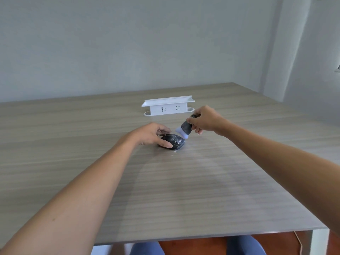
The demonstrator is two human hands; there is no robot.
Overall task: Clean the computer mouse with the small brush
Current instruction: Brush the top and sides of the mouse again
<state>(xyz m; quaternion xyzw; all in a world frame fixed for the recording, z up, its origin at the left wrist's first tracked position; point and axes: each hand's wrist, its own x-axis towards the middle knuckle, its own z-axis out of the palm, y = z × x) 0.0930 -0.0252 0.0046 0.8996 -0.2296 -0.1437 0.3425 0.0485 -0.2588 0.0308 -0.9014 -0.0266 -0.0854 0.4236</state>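
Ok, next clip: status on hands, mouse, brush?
Left hand steadying mouse. Right hand gripping brush, bristles at mouse's front. Nothing in the way.

Brushing a mouse on a wood-grain table

The left hand [150, 134] grips the dusty black computer mouse [173, 141]; the right hand [205, 119] holds the small dark-handled, white-bristled brush [184, 129] at its front end.

One computer mouse [173, 142], one small brush [184, 130], one white rack [168, 106] at twelve o'clock — two hands: left hand [151, 134], right hand [205, 119].
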